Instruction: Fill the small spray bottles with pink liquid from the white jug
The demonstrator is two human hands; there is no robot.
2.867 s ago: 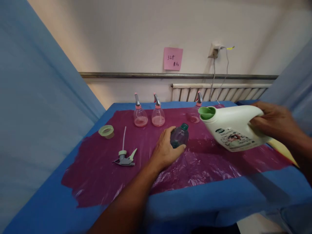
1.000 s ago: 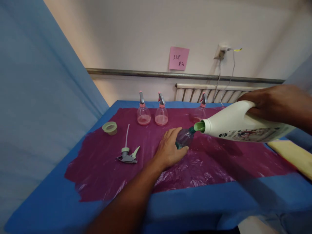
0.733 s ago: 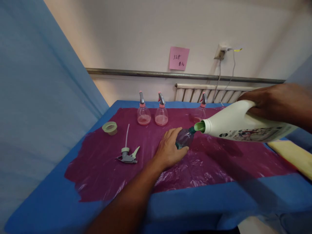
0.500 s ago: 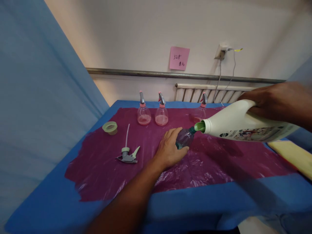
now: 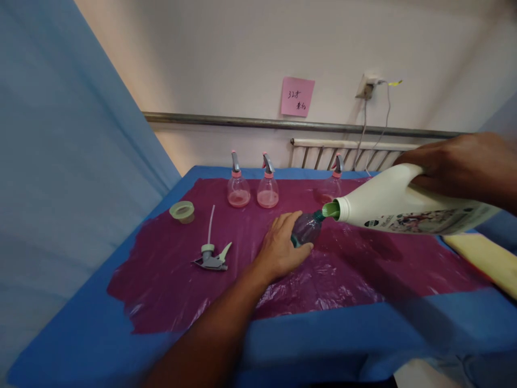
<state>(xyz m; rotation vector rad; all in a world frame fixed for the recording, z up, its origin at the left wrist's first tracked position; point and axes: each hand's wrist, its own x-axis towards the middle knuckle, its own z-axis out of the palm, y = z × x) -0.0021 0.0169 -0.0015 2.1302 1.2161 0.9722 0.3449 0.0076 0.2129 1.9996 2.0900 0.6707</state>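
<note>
My left hand (image 5: 285, 245) is wrapped round a clear spray bottle (image 5: 309, 229) with a green neck, tilted to the right. In my right hand (image 5: 464, 164) is the handle of a large cream-coloured jug (image 5: 412, 205), tipped on its side with its green spout at the bottle's mouth. Whether liquid is running between them I cannot make out. Left of my left hand lies a grey and pale green spray trigger head (image 5: 211, 260) with its tube pointing away. A pale green cap or cup (image 5: 183, 212) stands behind it.
Three spray bottles with pink collars, one at the left (image 5: 238, 191), one beside it (image 5: 267, 189) and one at the right (image 5: 333, 180), stand along the back. Purple plastic sheeting (image 5: 161, 280) covers the blue table (image 5: 81, 334). A yellow object (image 5: 484, 258) lies at the right.
The jug has shifted very slightly in my right hand; its spout stays at the bottle's mouth. My left hand and the other things have not visibly moved.
</note>
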